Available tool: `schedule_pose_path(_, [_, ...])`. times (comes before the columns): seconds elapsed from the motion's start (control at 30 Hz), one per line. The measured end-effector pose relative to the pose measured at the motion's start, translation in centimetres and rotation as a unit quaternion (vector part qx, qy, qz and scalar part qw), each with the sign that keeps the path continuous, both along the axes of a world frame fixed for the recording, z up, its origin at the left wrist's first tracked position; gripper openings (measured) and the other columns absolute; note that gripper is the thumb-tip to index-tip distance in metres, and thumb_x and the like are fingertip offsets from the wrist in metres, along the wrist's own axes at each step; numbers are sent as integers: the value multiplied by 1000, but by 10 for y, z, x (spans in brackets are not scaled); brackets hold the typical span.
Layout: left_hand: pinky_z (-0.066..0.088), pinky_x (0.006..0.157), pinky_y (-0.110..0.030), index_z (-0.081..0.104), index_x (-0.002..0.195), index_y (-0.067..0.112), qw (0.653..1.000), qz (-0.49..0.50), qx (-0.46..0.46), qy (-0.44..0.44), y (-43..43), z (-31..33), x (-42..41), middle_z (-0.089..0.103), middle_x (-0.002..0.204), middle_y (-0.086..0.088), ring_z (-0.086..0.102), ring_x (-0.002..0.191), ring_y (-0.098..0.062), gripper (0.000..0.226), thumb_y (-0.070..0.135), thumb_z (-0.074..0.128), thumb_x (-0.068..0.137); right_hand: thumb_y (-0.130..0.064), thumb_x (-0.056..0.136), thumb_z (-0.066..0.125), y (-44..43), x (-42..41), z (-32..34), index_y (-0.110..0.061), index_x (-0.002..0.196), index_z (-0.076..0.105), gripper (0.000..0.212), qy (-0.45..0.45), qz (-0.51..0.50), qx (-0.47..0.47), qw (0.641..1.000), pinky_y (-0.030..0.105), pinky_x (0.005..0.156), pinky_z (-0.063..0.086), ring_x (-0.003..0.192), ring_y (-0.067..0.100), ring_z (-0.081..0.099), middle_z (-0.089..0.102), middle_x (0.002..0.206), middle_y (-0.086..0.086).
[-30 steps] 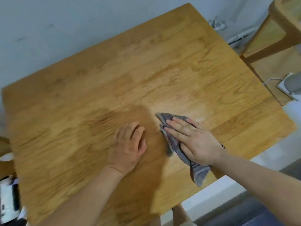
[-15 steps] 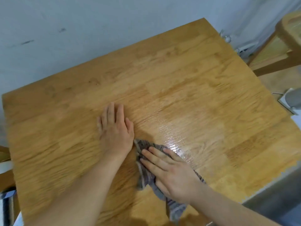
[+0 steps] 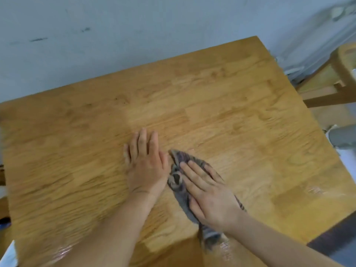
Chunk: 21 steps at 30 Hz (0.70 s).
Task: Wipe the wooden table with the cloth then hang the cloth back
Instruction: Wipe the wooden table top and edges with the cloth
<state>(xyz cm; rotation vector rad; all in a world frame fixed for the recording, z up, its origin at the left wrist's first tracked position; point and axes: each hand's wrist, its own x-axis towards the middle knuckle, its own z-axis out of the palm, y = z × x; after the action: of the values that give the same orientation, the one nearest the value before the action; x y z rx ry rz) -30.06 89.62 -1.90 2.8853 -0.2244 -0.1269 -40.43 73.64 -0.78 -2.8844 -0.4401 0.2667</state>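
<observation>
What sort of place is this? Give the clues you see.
Probably a room in a home: a wooden table against a plain painted wall, a wooden chair beside it, and a cloth for wiping.

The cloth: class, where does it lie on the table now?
In the head view the cloth lies flat on the wooden table, near its front edge, pressed under the right hand, beside the left hand.

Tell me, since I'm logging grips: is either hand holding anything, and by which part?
Neither grips anything. The right hand presses flat on the middle of the cloth, pinning it to the wooden table. The left hand lies open on bare wood.
</observation>
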Motion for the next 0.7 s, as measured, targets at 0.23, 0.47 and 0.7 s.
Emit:
schedule_pose_path(0.23, [8, 117, -46, 36, 143, 20, 1000, 2, -14, 10, 1, 1, 7, 29, 154, -8, 18, 142, -26, 55, 35, 28, 91, -33, 92, 37, -58, 100, -6, -18, 149, 35, 60, 6, 55, 2, 998, 42, 119, 21, 147, 18, 22, 28, 158, 2])
schedule_pose_path(0.47, [9, 118, -45, 34, 144, 22, 1000, 9, -10, -1, 0, -3, 7, 30, 154, -5, 19, 144, -22, 54, 38, 24, 93, -36, 96, 24, -35, 257, -8, -17, 154, 18, 61, -22, -236, -18, 971, 42, 121, 7, 150, 16, 5, 9, 163, 0])
schedule_pose_path(0.7, [21, 116, -44, 46, 129, 15, 993, 92, -64, -31, -8, 6, 0, 47, 139, -5, 39, 131, -23, 46, 27, 36, 85, -35, 93, 34, -14, 126, -3, -19, 144, 46, 55, -9, 122, 39, 992, 43, 117, 25, 146, 16, 25, 31, 157, -3])
